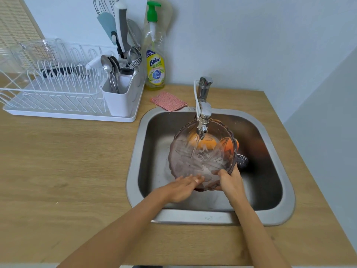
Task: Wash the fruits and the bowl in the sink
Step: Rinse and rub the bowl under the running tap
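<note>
A clear patterned glass bowl [195, 157] is tilted up inside the steel sink [270, 213], under water running from the tap [203, 120]. My right hand [229, 180] grips the bowl's near right rim, thumb inside. My left hand [181, 186] lies with straight fingers against the bowl's near inner surface. Behind and through the glass show orange fruits [230, 145], lying on the sink floor. A dark round thing [242, 160] sits to the right of the bowl; I cannot tell what it is.
A pink scrub cloth [169, 100] lies at the sink's back left corner. A dish soap bottle [155, 60] stands behind it. A white dish rack [58, 89] with a cutlery holder [119, 97] fills the left counter. The wooden counter [67, 161] surrounds the sink.
</note>
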{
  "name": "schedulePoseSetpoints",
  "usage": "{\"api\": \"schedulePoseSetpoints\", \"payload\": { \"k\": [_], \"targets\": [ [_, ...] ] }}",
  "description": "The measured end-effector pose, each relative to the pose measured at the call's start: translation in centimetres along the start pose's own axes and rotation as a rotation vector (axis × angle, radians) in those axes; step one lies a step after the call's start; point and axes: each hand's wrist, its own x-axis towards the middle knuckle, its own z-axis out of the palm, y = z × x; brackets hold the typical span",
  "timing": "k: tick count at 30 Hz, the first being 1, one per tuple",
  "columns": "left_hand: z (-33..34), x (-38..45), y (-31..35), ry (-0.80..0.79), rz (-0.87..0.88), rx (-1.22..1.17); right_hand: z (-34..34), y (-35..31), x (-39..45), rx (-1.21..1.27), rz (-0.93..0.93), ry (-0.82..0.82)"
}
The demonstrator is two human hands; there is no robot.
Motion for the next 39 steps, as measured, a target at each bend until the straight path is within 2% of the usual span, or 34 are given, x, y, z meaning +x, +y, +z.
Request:
{"api": "schedulePoseSetpoints", "payload": {
  "k": [3, 5, 8, 11, 14, 18, 21, 25, 30, 33, 39],
  "targets": [
    [-1.0, 0.4, -2.8, 0.015, -0.097, 0.311, -0.4, -0.2, -0.3, 0.010, 0.008, -0.025],
    [-2.0, 0.5, -4.0, 0.086, -0.141, 0.449, -0.7, -0.7, -0.6, 0.020, 0.018, -0.033],
    [-3.8, 1.2, -5.2, 0.238, -0.135, 0.684, -1.2, -1.2, -0.9, 0.053, 0.046, -0.056],
    [-6.1, 2.1, -5.4, 0.295, -0.075, 0.910, -1.8, -1.3, -1.0, 0.087, 0.075, -0.104],
    [-8.2, 3.2, -4.2, 0.331, 0.016, 1.049, -2.1, -1.7, -1.7, 0.116, 0.104, -0.190],
    [-9.7, 3.9, -3.2, 0.337, 0.043, 1.120, -2.0, -1.6, -1.7, 0.125, 0.094, -0.181],
    [-8.6, 3.6, -3.8, 0.236, -0.013, 1.049, -1.9, -1.4, -1.5, 0.129, 0.075, -0.137],
    [-5.2, 2.3, -3.6, 0.068, -0.141, 0.716, -1.9, -1.5, -1.2, 0.157, 0.081, -0.073],
    [-1.7, 0.3, -1.1, -0.133, -0.142, 0.382, -1.7, -1.5, -1.1, 0.096, 0.056, -0.038],
    [-1.1, -0.3, 0.0, -0.151, -0.109, 0.218, -1.4, -1.4, -1.1, 0.080, 0.034, -0.024],
    [-1.1, -1.1, 0.6, -0.073, -0.050, 0.022, -0.5, -1.8, -1.3, 0.076, -0.028, -0.040]
  ]
}}
